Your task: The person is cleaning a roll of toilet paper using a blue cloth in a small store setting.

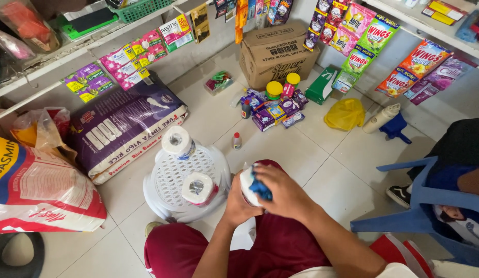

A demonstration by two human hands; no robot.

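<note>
A white roll [248, 184], which looks like tissue paper in a blue-printed wrapper though the hands cover most of it, sits at the centre of the view just above the person's maroon-clad knee [280, 242]. The left hand [238, 202] cups it from underneath and behind, fingers closed around its lower side. The right hand [280, 189] lies over its top and front at about three o'clock from the roll, fingers curled down onto the blue patch, so both hands grip the same roll between them.

At nine o'clock from the roll, just beside the left hand, stands a white perforated plastic stool [170, 180]. Two more tissue rolls rest on it: one [198, 188] at its near edge, close to the held roll, and one [176, 141] at its far edge, at about ten o'clock.

At twelve o'clock, a small red-capped bottle [237, 140] stands alone on the tiled floor [322, 170]. Further out the same way is a cluster of purple packets and yellow-lidded jars [274, 105] in front of a cardboard box [277, 51].

At ten o'clock lies a purple rice sack [123, 126], and at nine o'clock, well apart, a red and white sack [41, 190]. At one o'clock there is a yellow plastic bag [345, 114] and a white spray bottle [382, 118]. At three o'clock a blue plastic chair [419, 201] holds another seated person [463, 154].
</note>
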